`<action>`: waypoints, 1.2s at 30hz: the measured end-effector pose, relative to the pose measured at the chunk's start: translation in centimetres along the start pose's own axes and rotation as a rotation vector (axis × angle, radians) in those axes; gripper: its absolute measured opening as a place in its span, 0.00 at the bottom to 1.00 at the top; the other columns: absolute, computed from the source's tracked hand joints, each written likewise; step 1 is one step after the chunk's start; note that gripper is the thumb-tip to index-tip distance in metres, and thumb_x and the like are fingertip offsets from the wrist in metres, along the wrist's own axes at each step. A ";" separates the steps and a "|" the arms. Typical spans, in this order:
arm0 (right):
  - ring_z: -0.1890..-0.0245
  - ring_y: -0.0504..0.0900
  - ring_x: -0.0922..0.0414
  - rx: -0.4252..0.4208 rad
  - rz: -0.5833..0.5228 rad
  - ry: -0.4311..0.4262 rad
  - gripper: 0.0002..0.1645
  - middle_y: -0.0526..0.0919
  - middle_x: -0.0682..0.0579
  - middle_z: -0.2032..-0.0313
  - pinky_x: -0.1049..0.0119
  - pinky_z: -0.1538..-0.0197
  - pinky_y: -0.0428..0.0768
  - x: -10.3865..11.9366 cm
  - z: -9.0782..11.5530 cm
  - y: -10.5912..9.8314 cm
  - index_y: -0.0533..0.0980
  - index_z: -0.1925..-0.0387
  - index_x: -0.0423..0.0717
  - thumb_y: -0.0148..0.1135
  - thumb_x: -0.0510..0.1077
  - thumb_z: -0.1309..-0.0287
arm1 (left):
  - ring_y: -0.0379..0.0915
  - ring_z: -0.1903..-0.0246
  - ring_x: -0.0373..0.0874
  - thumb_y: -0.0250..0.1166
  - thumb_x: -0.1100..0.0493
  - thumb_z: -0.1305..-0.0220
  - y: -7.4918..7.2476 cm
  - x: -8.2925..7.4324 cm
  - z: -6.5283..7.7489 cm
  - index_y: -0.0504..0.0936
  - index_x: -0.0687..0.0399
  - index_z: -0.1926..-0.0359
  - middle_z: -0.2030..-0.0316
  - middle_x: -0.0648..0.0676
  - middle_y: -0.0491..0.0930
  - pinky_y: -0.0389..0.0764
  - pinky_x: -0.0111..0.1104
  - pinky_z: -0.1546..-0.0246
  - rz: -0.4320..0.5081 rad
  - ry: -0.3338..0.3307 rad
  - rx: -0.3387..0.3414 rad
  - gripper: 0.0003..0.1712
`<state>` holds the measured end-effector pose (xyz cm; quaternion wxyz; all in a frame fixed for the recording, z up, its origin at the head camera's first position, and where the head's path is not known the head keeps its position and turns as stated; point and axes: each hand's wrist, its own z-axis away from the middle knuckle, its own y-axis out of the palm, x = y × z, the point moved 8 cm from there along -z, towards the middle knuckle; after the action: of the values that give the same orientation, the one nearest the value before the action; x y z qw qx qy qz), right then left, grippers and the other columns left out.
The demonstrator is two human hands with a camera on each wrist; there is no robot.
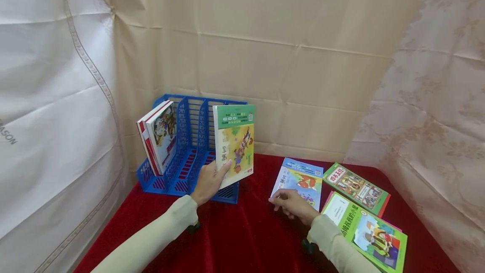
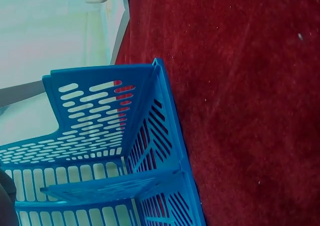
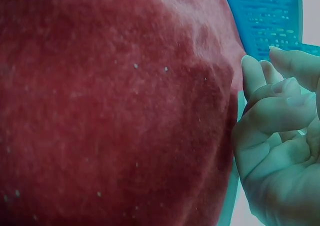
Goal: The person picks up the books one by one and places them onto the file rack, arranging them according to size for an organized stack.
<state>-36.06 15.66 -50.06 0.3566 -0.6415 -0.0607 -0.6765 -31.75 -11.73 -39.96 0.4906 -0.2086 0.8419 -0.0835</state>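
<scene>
My left hand [image 1: 210,180] grips a paperback book [image 1: 236,146] with a green and yellow cover, thumb across its front. The book stands upright in front of the right part of a blue plastic magazine rack [image 1: 182,184]. My right hand [image 1: 293,205] has loosely curled fingers with nothing in them, seen closer in the right wrist view. It overlaps the lower edge of a blue book with a fox on the cover [image 1: 307,180], lying on the cloth. In the left wrist view the rack's dividers [image 2: 100,105] show near the hand, while the held book is out of sight.
Thin white books with red edges [image 1: 163,138] lean in the rack's left slot. At the right lie a green and red book [image 1: 356,186] and a bright green book [image 1: 373,235] on top of a pink one. Red velvet cloth [image 1: 242,231] covers the table; fabric curtains [image 1: 288,54] surround it.
</scene>
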 end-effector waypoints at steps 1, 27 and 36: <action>0.84 0.68 0.62 -0.001 0.004 0.003 0.18 0.85 0.47 0.69 0.69 0.81 0.67 0.0 0.0 0.1 0.79 0.56 0.38 0.64 0.51 0.29 | 0.87 0.67 0.43 0.57 0.41 0.23 -0.1 0.1 0.0 0.83 0.61 0.43 0.56 0.58 0.88 0.84 0.34 0.74 0.006 -0.002 -0.005 0.28; 0.84 0.69 0.60 0.032 0.070 -0.050 0.17 0.84 0.49 0.71 0.68 0.82 0.67 0.7 -2.5 2.9 0.80 0.60 0.44 0.64 0.55 0.29 | 0.87 0.69 0.41 0.57 0.40 0.23 -4.2 0.6 0.0 0.85 0.57 0.44 0.59 0.55 0.89 0.84 0.35 0.74 -0.009 0.004 -0.084 0.27; 0.84 0.70 0.59 0.016 0.056 -0.094 0.29 0.85 0.44 0.66 0.67 0.81 0.69 3.2 -3.2 4.1 0.80 0.57 0.39 0.62 0.63 0.31 | 0.85 0.73 0.40 0.57 0.40 0.23 -5.3 0.7 0.5 0.86 0.57 0.46 0.62 0.55 0.89 0.83 0.35 0.76 -0.044 -0.005 -0.103 0.27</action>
<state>-36.19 9.61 -49.27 0.3773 -0.6712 -0.0646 -0.6348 -30.20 -16.82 -38.96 0.4793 -0.2524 0.8391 -0.0505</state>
